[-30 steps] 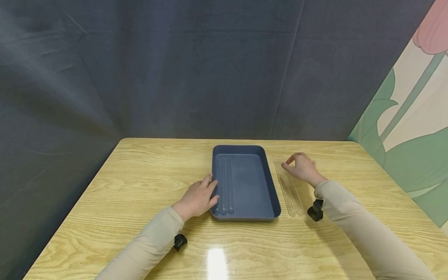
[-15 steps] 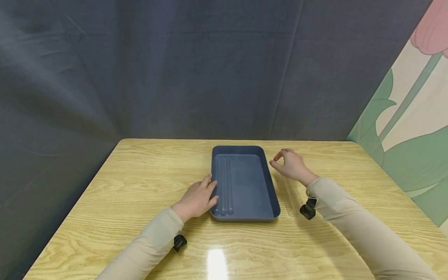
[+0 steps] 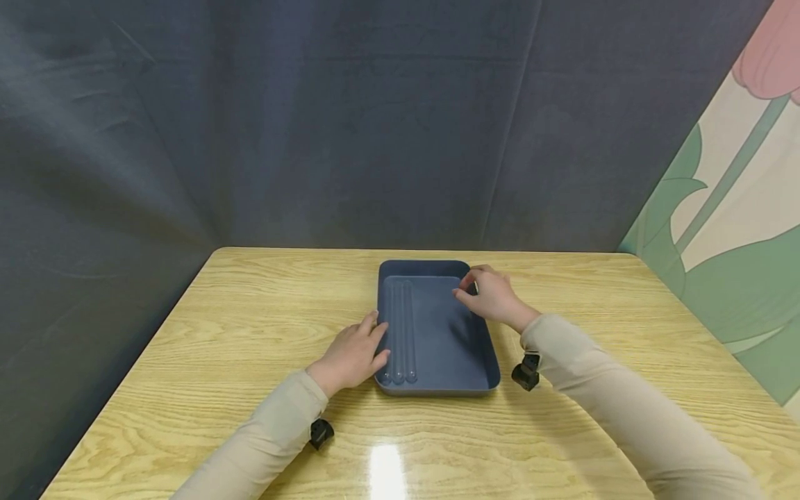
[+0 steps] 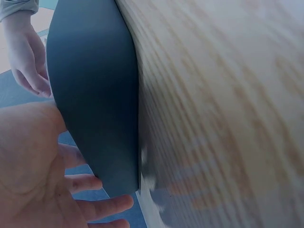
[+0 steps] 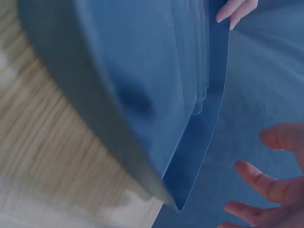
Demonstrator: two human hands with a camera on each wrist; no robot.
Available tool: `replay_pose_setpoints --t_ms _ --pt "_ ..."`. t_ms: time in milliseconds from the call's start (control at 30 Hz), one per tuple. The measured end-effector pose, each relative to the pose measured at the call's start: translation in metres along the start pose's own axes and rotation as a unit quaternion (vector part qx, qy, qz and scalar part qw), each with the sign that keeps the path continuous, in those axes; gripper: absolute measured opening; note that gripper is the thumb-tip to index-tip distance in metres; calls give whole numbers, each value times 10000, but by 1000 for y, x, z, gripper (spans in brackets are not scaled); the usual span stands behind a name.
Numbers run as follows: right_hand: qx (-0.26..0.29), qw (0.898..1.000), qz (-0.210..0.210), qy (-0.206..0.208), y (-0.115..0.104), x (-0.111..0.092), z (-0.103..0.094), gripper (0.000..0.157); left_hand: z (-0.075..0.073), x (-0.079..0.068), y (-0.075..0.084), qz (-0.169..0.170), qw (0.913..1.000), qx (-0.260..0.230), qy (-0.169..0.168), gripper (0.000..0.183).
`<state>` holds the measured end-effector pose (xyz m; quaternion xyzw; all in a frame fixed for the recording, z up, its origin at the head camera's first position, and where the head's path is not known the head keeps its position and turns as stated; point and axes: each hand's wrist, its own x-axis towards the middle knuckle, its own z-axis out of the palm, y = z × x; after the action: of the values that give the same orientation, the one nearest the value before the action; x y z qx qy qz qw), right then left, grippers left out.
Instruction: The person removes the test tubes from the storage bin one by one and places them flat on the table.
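A shallow blue tray stands on the table, with several clear test tubes lying side by side along its left inner wall. My left hand rests at the tray's left edge, fingers spread over the rim; in the left wrist view its fingers lie against the outer wall. Over the tray's far right part is my right hand, thumb and fingertips drawn together as if pinching a clear test tube, which barely shows against the blue. The right wrist view shows that hand's fingers at the edge.
The wooden table extends on both sides of the tray. A dark curtain hangs behind it. At the right is a wall painted with a flower and leaves.
My right hand has moved left from the table right of the tray to above the tray. The clear tube outlines under it on the table are gone. My left hand has stayed put.
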<state>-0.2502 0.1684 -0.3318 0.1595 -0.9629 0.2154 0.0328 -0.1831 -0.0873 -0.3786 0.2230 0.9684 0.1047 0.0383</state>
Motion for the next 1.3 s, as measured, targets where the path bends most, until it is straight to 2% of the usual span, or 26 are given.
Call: replay_pose_setpoints --t_ms 433,900,1300 --pt "39 9997 -225 -123 -21 8 13 25 0 0 0 -9 10000 26 -15 53" --pt "-11 9985 -284 -466 -28 17 27 22 0 1 0 -8 9999 103 17 52" --pt "24 9980 -144 -622 -32 21 37 23 0 1 1 -44 10000 65 -38 53"
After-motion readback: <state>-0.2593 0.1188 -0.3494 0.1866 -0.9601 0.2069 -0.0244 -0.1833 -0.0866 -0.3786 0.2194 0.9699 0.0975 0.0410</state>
